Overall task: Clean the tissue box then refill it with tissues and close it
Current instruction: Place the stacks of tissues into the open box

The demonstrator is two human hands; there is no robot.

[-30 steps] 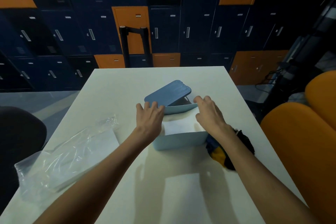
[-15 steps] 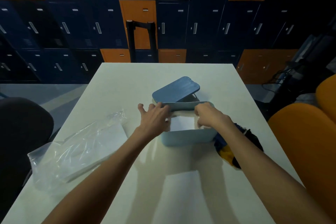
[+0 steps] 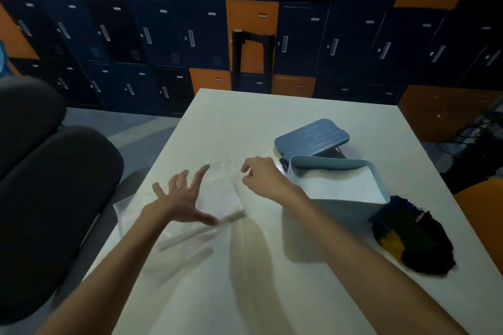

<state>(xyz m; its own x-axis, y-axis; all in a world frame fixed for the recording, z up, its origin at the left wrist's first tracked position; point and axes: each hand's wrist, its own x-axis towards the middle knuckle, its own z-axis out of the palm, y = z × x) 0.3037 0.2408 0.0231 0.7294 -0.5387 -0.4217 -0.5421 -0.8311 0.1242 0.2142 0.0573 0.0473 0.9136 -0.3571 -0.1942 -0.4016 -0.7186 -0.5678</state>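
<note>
The light blue tissue box (image 3: 380, 177) stands open on the white table (image 3: 239, 122), right of centre, with white tissues (image 3: 340, 183) lying inside. Its darker blue ribbed lid (image 3: 311, 136) rests tilted against the box's far end. Left of the box lies a clear plastic bag holding a flat stack of tissues (image 3: 220, 198). My left hand (image 3: 182, 200) hovers with spread fingers over the bag's near left part. My right hand (image 3: 262, 178) is at the bag's far right corner, fingers loosely curled; I cannot tell whether it touches the plastic.
A dark cloth with a yellow patch (image 3: 408, 239) lies against the box's near right corner. A black chair (image 3: 46, 198) stands off the table's left edge, an orange seat (image 3: 481, 212) off the right. Blue and orange lockers (image 3: 163, 35) fill the background.
Both hands have left the tissue box and swung left to the plastic bag of tissues. The view has turned left, so the box now sits further right.
</note>
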